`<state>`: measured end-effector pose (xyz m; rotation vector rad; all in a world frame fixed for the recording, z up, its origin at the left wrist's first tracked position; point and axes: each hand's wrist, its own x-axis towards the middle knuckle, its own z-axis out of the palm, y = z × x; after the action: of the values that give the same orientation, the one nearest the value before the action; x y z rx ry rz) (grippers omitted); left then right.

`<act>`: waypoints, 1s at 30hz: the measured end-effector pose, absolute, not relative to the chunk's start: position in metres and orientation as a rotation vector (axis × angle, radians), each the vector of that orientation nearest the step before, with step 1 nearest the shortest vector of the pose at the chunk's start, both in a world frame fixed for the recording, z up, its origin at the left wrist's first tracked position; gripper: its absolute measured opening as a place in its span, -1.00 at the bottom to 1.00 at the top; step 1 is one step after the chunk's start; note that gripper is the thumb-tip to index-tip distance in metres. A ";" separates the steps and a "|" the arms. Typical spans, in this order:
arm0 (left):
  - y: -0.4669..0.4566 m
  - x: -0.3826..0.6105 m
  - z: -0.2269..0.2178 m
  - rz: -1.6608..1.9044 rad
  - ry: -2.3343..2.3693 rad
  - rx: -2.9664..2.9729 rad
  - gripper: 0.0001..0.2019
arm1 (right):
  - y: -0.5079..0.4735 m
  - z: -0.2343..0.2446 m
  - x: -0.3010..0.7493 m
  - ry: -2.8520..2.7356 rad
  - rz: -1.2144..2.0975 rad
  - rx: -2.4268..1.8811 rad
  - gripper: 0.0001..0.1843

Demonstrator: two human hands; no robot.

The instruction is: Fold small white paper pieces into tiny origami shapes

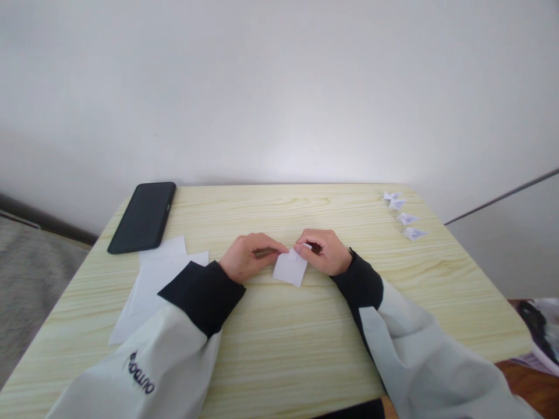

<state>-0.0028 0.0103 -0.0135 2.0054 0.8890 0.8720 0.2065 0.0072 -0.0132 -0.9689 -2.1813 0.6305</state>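
Both left hand (243,257) and right hand (326,251) pinch paper square (290,270) on wooden table (305,349) against white wall (279,87).

The left sleeve (174,343) and right sleeve (419,349) are pale grey with wide black cuffs (203,297). Black lettering (140,372) marks the left one.

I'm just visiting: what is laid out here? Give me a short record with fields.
Table: light wood
Paper: small, white, between both hands
Left hand: fingertips pinch the paper's upper left corner
Right hand: pinches the paper's top edge
Sheets: white, flat, partly under the left sleeve
Phone: black, far left, next to the sheets
Folded pieces: four, small, white, in a row at the far right
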 end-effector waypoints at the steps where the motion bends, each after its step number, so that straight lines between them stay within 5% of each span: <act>1: 0.011 -0.003 -0.013 0.877 0.871 2.021 -0.90 | 0.007 -0.013 0.206 -2.185 0.624 -0.969 -0.81; 30: 0.008 -0.003 -0.014 0.707 1.075 2.657 -0.75 | 0.015 -0.019 0.205 -2.257 0.438 -1.153 -0.91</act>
<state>-0.0026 0.0083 -0.0135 2.6568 1.0748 0.7070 0.2048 0.0151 -0.0195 -1.1528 -2.2567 0.4383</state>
